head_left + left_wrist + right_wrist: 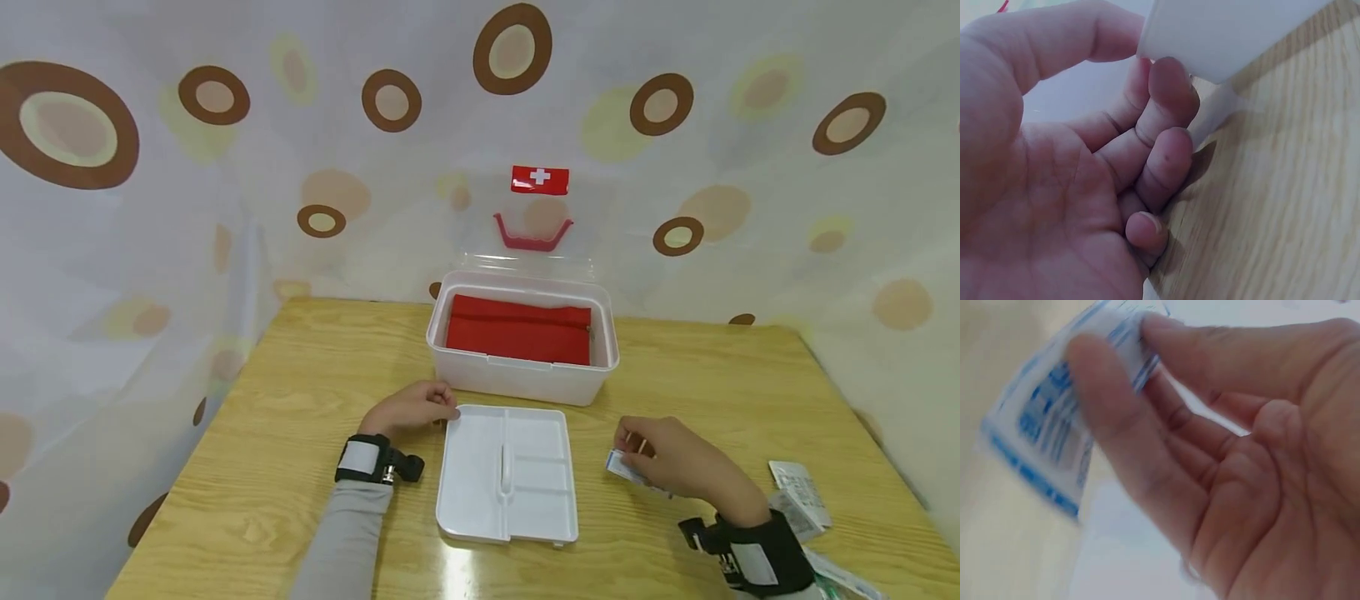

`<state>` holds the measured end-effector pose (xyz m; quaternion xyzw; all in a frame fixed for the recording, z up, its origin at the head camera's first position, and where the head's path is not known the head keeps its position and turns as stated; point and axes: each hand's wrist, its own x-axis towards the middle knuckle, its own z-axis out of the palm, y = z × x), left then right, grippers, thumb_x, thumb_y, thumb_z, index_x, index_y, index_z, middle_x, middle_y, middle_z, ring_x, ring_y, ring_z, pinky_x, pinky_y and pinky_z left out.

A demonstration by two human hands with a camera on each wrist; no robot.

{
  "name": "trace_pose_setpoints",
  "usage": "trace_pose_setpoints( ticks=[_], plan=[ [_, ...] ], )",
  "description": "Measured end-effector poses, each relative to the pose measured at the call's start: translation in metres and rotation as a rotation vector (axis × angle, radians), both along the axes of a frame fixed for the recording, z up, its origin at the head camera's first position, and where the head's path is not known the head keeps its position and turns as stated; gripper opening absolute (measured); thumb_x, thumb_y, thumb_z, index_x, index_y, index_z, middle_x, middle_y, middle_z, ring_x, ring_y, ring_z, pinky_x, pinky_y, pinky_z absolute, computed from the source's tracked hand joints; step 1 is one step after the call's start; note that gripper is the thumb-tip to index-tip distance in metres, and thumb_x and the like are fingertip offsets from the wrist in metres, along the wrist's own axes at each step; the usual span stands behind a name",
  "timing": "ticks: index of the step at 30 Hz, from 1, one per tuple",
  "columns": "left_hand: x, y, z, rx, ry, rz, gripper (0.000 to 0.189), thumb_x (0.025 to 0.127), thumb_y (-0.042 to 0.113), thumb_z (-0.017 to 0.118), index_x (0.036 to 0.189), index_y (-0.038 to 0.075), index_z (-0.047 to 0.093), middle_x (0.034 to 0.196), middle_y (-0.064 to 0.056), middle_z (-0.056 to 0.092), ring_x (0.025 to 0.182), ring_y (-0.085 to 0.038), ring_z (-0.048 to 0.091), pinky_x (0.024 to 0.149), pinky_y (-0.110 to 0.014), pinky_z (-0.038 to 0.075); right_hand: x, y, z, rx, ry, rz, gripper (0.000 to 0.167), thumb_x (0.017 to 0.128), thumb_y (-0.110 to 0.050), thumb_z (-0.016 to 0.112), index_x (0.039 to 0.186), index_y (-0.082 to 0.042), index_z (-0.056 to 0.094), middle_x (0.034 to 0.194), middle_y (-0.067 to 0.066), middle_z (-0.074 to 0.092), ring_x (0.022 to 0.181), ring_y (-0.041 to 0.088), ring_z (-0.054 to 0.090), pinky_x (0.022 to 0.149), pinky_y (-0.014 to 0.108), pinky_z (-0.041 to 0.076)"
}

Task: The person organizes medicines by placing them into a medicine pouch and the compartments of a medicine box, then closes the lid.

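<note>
My left hand [411,410] is at the far left corner of a white divided tray [472,475] with a raised middle handle. In the left wrist view, thumb and fingertips [1171,81] pinch the tray's corner [1210,37]. To the right of the tray, my right hand [675,454] pinches a small flat packet [622,467], white with blue print. The right wrist view shows this packet [1054,425] between thumb and fingers, slightly blurred. Behind the tray stands a white first-aid box [517,379] with its clear lid raised and a red zippered pouch [517,329] inside.
Silver-white packets [801,492] lie at the right of the wooden table [262,433], with more wrapped items [843,575] partly hidden by the right wrist. A red handle [532,243] shows on the raised lid. A patterned curtain [420,167] hangs behind the table.
</note>
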<state>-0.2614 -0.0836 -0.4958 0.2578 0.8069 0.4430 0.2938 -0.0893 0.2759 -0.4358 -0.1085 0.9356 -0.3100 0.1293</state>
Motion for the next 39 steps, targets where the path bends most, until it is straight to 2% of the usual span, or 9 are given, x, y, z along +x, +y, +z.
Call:
trace_pose_setpoints(
  ticks=[3, 6, 13, 18, 22, 29, 35, 39],
  plan=[
    [0.001, 0.001, 0.000, 0.007, -0.009, 0.015, 0.014, 0.094, 0.017, 0.067, 0.093, 0.004, 0.062, 0.079, -0.004, 0.059, 0.077, -0.017, 0.053, 0.070, -0.027, 0.041, -0.007, -0.027, 0.017, -0.026, 0.057, 0.044, 0.009, 0.096, -0.007, 0.066, 0.102, -0.014, 0.064, 0.087, -0.004, 0.064, 0.070, 0.007, 0.057, 0.059, 0.025, 0.051],
    [0.001, 0.003, 0.000, 0.009, -0.005, 0.018, 0.013, 0.095, 0.017, 0.067, 0.092, 0.005, 0.062, 0.079, -0.004, 0.058, 0.077, -0.017, 0.053, 0.071, -0.027, 0.041, -0.014, -0.050, 0.025, -0.034, 0.115, 0.065, 0.012, 0.096, -0.007, 0.066, 0.104, -0.016, 0.067, 0.087, -0.006, 0.065, 0.076, 0.008, 0.058, 0.065, 0.024, 0.052],
    [0.001, 0.006, 0.004, 0.015, -0.012, -0.004, 0.013, 0.095, 0.017, 0.066, 0.093, 0.005, 0.063, 0.079, -0.005, 0.061, 0.077, -0.018, 0.055, 0.072, -0.027, 0.043, -0.027, -0.081, 0.017, -0.075, 0.228, 0.092, 0.014, 0.094, -0.005, 0.068, 0.098, -0.017, 0.069, 0.093, -0.007, 0.064, 0.081, 0.009, 0.061, 0.074, 0.024, 0.055],
    [0.001, 0.007, 0.006, 0.013, 0.002, -0.012, 0.013, 0.096, 0.016, 0.065, 0.094, 0.003, 0.062, 0.079, -0.006, 0.060, 0.077, -0.018, 0.055, 0.071, -0.027, 0.042, -0.032, -0.088, 0.010, -0.091, 0.215, 0.099, 0.014, 0.093, -0.006, 0.069, 0.097, -0.019, 0.070, 0.091, -0.008, 0.066, 0.082, 0.008, 0.061, 0.076, 0.025, 0.056],
    [-0.001, 0.007, 0.007, 0.003, -0.002, -0.003, 0.011, 0.096, 0.015, 0.065, 0.093, 0.005, 0.062, 0.079, -0.005, 0.059, 0.077, -0.017, 0.054, 0.071, -0.026, 0.041, -0.034, -0.090, 0.003, -0.063, 0.195, 0.096, 0.013, 0.094, -0.007, 0.069, 0.094, -0.020, 0.069, 0.086, -0.011, 0.065, 0.080, 0.008, 0.059, 0.075, 0.026, 0.055],
    [-0.001, 0.006, 0.000, -0.008, -0.004, 0.016, 0.010, 0.096, 0.016, 0.065, 0.093, 0.006, 0.062, 0.079, -0.003, 0.059, 0.076, -0.017, 0.054, 0.070, -0.026, 0.042, -0.036, -0.097, -0.009, -0.002, 0.131, 0.096, 0.012, 0.094, -0.008, 0.069, 0.089, -0.019, 0.069, 0.077, -0.009, 0.059, 0.075, 0.010, 0.054, 0.067, 0.024, 0.048],
    [0.001, 0.003, 0.000, -0.005, -0.015, 0.026, 0.012, 0.096, 0.015, 0.065, 0.094, 0.004, 0.062, 0.079, -0.003, 0.058, 0.076, -0.017, 0.053, 0.070, -0.027, 0.041, -0.040, -0.105, -0.020, 0.010, 0.155, 0.120, 0.010, 0.091, -0.007, 0.073, 0.086, -0.016, 0.071, 0.076, -0.010, 0.057, 0.074, 0.010, 0.052, 0.068, 0.024, 0.047],
    [0.001, 0.001, -0.001, -0.006, -0.015, 0.030, 0.011, 0.096, 0.015, 0.064, 0.094, 0.004, 0.062, 0.078, -0.002, 0.058, 0.075, -0.016, 0.052, 0.069, -0.026, 0.041, -0.041, -0.109, -0.025, 0.037, 0.164, 0.097, 0.009, 0.090, -0.008, 0.074, 0.086, -0.016, 0.072, 0.074, -0.010, 0.055, 0.073, 0.011, 0.052, 0.067, 0.024, 0.046]
  ],
)
